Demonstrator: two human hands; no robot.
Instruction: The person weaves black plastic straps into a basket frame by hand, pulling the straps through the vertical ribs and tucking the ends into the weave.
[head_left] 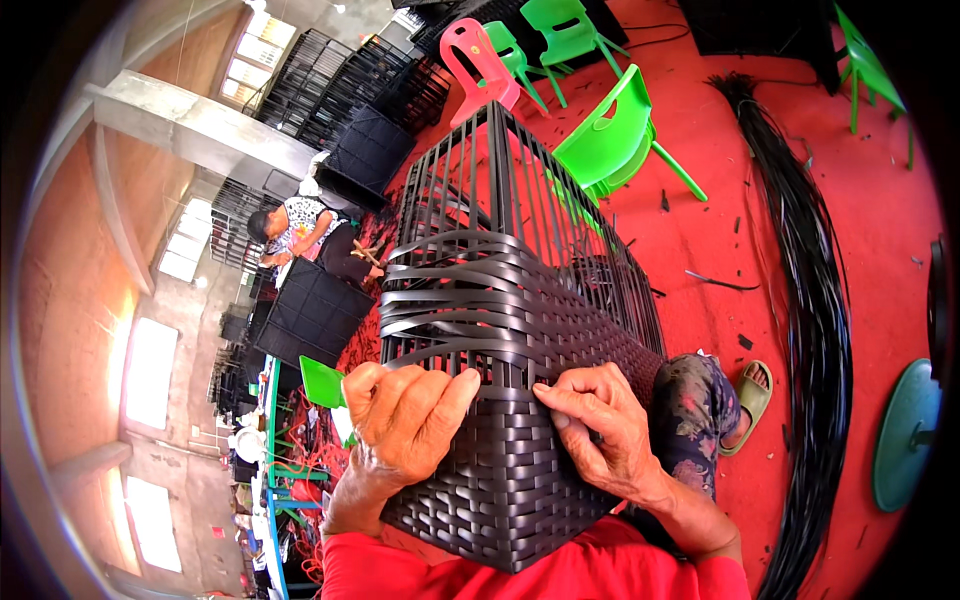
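While the half-woven black basket (510,480) was propped close before the red shirt (540,572), a strip (508,394) at its corner was pinched by fingers of the right hand (605,425); those of the left hand (405,415) were curled just beside it, their hold impossible to tell. If tension were applied unevenly, the strip might be twisted or a gap left beneath the loose loops (450,297). No brand, label or writing could be read.

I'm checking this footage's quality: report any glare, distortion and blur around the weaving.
In the head view throughout: white rectangular windows at left wash out and lean; the black woven-strip basketwork carries pale sheen; the bare left hand and bare right hand look fairly sharp; corners fall to black.
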